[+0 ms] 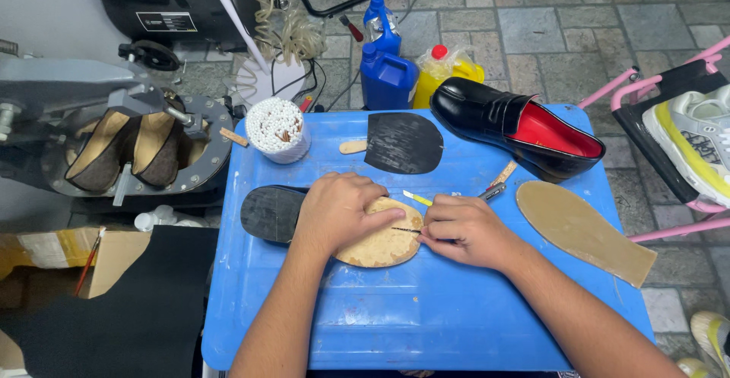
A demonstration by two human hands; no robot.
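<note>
Tan sole (384, 243) under left hand (334, 211), right hand (462, 230) perhaps marking.

An upturned black shoe (285, 212) with bare tan sole lies flat, heel leftward.

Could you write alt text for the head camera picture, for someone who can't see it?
The left hand presses an upturned shoe onto a blue table while the right hand draws a thin tool across its tan sole. A black loafer lies behind.
</note>
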